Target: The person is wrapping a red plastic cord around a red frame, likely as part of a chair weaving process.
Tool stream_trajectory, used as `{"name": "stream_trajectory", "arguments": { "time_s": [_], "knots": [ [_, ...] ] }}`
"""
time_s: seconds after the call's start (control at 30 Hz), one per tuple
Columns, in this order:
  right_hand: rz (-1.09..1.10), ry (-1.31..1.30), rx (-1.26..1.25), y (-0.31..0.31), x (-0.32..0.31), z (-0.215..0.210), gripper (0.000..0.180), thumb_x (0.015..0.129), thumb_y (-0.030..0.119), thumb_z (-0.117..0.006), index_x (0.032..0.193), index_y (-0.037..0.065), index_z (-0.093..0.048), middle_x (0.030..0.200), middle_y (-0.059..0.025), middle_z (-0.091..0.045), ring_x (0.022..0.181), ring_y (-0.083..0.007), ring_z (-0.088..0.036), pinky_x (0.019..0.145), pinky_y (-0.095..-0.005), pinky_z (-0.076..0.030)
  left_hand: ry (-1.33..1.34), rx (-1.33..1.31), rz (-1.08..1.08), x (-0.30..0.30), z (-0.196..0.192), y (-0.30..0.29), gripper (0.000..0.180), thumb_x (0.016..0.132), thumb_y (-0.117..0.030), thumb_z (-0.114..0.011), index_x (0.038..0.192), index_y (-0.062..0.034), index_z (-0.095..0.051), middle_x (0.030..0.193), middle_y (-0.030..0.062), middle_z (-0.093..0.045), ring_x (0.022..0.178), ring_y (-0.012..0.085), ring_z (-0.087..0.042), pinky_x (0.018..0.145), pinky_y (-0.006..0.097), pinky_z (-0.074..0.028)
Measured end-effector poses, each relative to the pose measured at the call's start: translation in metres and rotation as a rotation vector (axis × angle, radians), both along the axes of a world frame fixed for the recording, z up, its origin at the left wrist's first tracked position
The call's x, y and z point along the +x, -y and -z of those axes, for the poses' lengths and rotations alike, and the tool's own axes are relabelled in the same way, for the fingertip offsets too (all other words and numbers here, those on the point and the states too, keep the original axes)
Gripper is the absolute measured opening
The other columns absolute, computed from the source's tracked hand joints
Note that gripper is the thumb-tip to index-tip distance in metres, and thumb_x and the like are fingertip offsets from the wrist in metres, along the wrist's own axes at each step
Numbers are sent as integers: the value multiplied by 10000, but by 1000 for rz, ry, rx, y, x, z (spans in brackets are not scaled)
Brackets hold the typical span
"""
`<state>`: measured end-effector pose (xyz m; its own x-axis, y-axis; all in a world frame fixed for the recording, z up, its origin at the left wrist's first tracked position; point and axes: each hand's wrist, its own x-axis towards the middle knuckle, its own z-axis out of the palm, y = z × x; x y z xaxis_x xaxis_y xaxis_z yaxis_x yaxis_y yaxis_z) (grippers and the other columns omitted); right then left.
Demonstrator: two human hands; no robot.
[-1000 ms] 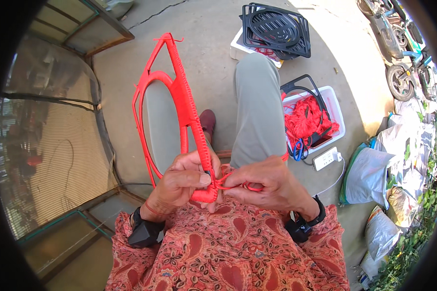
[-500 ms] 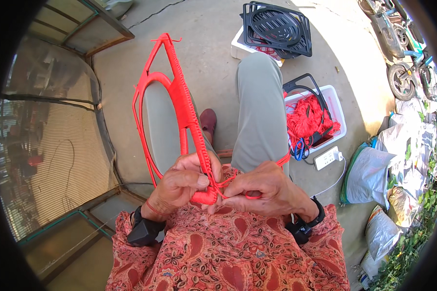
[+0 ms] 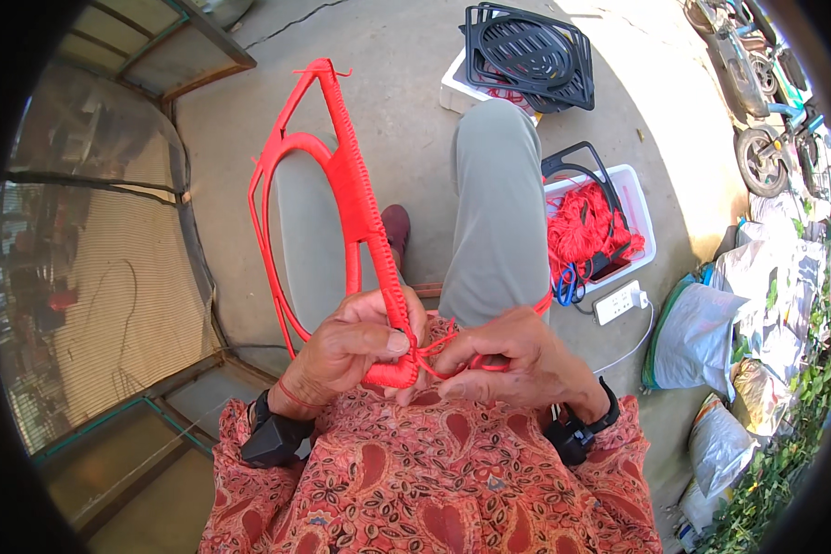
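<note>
Red frame up and away, cord crossing low

Red frame [image 3: 342, 185] stands over the person's lap, its long axis running up and away from the hands, and its wrapped bar ends at the left hand [image 3: 346, 346]. That hand's fingers [image 3: 392, 340] are closed round the bar's bottom, the thumb pressing on the wrap. Just beside it, the right hand [image 3: 517, 360] pinches the red cord [image 3: 439, 355], which runs leftward into the knot. Left hand is nearer the frame. A white bin [image 3: 632, 198] of red cord sits well off right.
</note>
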<state>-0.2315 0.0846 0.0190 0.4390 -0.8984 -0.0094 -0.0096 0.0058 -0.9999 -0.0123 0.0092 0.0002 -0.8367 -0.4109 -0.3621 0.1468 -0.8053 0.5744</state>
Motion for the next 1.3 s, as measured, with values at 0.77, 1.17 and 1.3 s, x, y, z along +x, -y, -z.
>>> {"name": "stream_trajectory", "arguments": {
  "time_s": [0.77,1.17,1.3],
  "knots": [
    [119,-4,147,11,-4,-9,127,858,120,-689,922,24,-637,790,-31,-674,700,-51,-598,614,-209,-462,-121,84,16,6,-6,-2,199,804,-66,-537,965,37,-480,761,228,-637,520,263,-635,437,289,-498],
    [302,-176,67,15,-33,3,75,823,87,-687,855,39,-641,597,47,-562,544,-8,-480,482,-194,-363,-98,92,17,5,-11,-2,197,797,-58,-525,961,43,-484,744,227,-625,525,242,-626,429,286,-469],
    [365,-201,100,13,-39,-7,70,812,92,-696,822,45,-644,607,49,-565,535,-9,-457,481,-185,-341,-111,70,15,3,-9,-2,199,798,-55,-520,966,48,-484,748,235,-624,524,252,-632,430,288,-484]
  ]
}}
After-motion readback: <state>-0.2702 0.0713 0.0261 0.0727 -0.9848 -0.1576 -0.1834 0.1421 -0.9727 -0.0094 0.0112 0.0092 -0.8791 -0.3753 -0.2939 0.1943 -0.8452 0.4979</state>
